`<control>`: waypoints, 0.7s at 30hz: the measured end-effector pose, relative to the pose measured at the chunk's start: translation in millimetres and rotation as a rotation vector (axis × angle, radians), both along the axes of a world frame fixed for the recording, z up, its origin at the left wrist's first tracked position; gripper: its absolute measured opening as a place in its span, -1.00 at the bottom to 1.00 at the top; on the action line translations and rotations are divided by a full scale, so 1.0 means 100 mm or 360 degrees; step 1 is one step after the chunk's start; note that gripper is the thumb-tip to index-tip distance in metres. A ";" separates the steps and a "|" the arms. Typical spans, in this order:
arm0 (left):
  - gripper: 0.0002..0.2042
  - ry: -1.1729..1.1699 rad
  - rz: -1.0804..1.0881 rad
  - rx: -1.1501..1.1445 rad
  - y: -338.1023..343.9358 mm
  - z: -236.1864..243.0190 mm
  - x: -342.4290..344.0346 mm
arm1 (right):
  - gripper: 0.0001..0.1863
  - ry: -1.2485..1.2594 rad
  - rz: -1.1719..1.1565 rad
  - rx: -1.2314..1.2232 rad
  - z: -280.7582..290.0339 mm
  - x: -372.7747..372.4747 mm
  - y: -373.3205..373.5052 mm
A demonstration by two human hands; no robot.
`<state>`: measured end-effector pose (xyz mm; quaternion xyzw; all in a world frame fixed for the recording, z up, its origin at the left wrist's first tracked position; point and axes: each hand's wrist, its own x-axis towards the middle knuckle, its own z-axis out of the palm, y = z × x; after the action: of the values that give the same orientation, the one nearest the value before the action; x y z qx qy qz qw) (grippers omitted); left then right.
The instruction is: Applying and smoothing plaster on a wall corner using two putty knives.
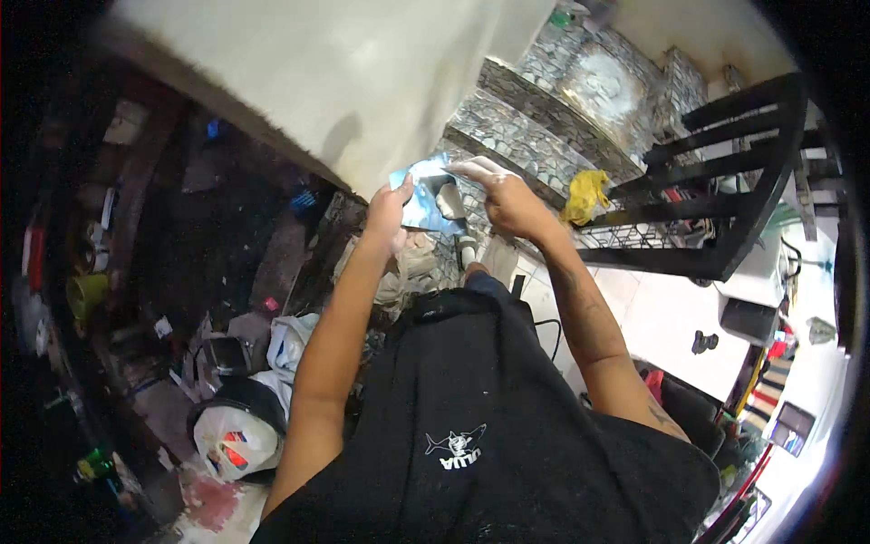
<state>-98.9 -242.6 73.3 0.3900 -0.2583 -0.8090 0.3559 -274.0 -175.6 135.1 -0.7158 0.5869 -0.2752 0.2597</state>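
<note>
1. Nearest to us is our black shirt (471, 381). We do best with our elbows a little bent and loose, so our arms do not get tired or shaky.
2. Our left hand (388, 213) grips the left edge of the blue packet (421, 216), with the thumb on top. A firm but soft hold seems good, because a hard squeeze could bend it.
3. Our right hand (515, 207) is at the packet's upper right side. Two fingers (480, 170) stick out with white stuff on them, and the rest look curled. We cannot tell if it pinches anything.
4. The packet is up in front of us, between our two hands. A pale lump (449, 201) shows on its right part. We should hold that side level so the lump does not slip off.
5. Small, gentle finger moves look best here, so the white stuff stays off our arms and shirt.
6. Lower down, one foot (468, 251) is near some crumpled pale stuff (408, 267). We should step with care.
7. Past our hands are the pale wall (344, 72) and the stony steps (544, 140). We should mind bumping the wall.
8. Off to the right, a yellow bag (587, 195) sits by the black railing (671, 263). We can leave both alone.
</note>
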 end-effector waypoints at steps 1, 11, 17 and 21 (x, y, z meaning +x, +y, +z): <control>-0.80 -0.0060 -0.0114 0.0044 -0.05 -0.04 -0.12 | -0.33 0.0078 -0.0038 -0.0002 -0.16 -0.07 -0.03; -0.85 -0.1225 -0.1093 0.0212 -0.98 -0.59 -1.32 | -0.49 -0.0434 -0.0498 0.0336 -1.72 -0.61 -0.34; -0.82 -0.1572 -0.1483 0.0467 -1.15 -0.87 -1.69 | -0.50 -0.1131 -0.0563 0.0935 -1.80 -0.73 -0.27; -0.74 -0.1437 -0.1487 0.0742 -1.52 -1.53 -1.32 | -0.47 -0.1391 -0.0274 0.0823 -1.72 -0.68 -0.45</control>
<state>-230.7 -394.2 -79.6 0.6029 -0.3416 -0.6703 -0.2655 -342.4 -220.2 -37.1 -0.3954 0.5290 -0.4150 0.6258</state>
